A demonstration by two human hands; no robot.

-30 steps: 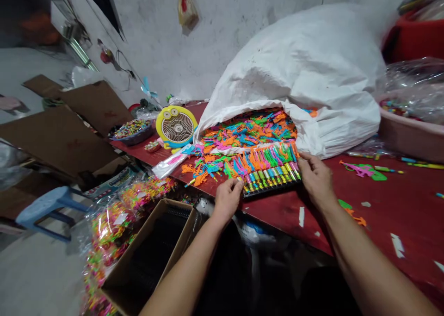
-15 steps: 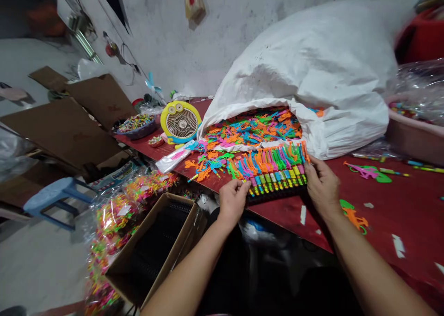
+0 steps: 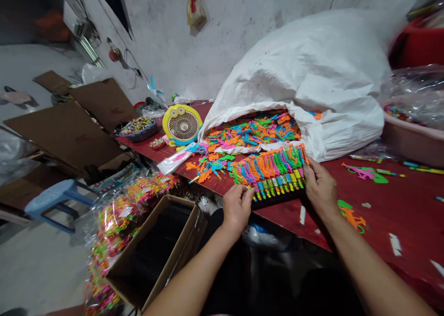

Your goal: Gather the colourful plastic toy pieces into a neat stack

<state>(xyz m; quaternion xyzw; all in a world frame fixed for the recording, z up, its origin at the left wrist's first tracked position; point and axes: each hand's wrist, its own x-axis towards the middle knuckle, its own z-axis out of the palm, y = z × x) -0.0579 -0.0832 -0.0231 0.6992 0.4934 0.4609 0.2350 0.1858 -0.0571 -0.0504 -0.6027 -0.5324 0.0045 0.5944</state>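
A row of bright plastic pieces [image 3: 270, 165], each on a short coloured tube with a yellow or blue tip, stands packed side by side in a black rack [image 3: 280, 198] at the table's front edge. My left hand [image 3: 237, 209] is closed at the rack's left end, thumb and fingers by the last tube; its exact grip is partly hidden. At the other end, my right hand [image 3: 321, 184] grips the rack, thumb on the near side. Behind it, loose orange, green, blue and pink pieces [image 3: 253, 131] spill from a large white sack [image 3: 305, 71].
A yellow fan [image 3: 182, 124] and a basin of small tubes [image 3: 137, 126] stand on the red table [image 3: 378, 209] to the left. Below is a cardboard box [image 3: 156, 251] of black racks beside bagged pieces [image 3: 118, 214]. A pink tub [image 3: 409, 140] sits right.
My left hand has shifted slightly right and down along the rack's end. My right hand keeps its hold, and the whole view has moved a little.
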